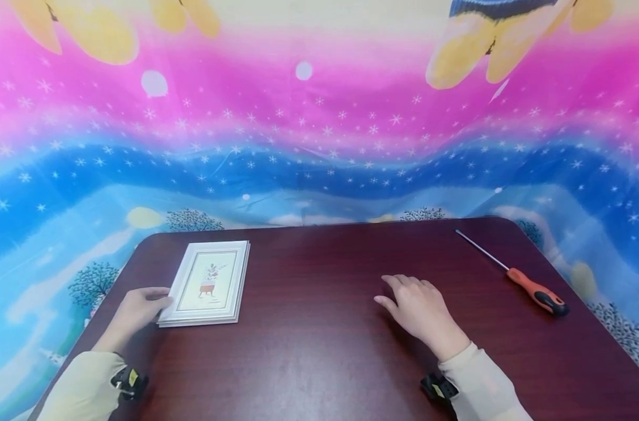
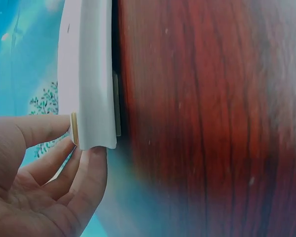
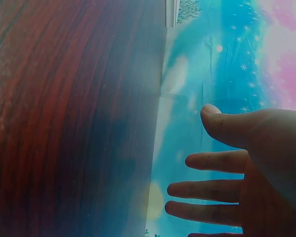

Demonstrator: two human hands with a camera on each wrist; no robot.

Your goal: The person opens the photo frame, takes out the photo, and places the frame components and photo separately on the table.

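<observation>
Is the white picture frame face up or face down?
Face up: the white picture frame shows its printed picture in the head view.

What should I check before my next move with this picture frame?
1. The frame is face up, picture showing: ok.
2. The left grip has hold of the frame's edge: ok.
3. The right grip is free, touching nothing: ok.
4. Both grips are on the frame: not ok, only the left one is.
5. The screwdriver is apart from the frame and lying right of both grips: ok.
6. The frame rests fully on the table: cannot tell.
</observation>
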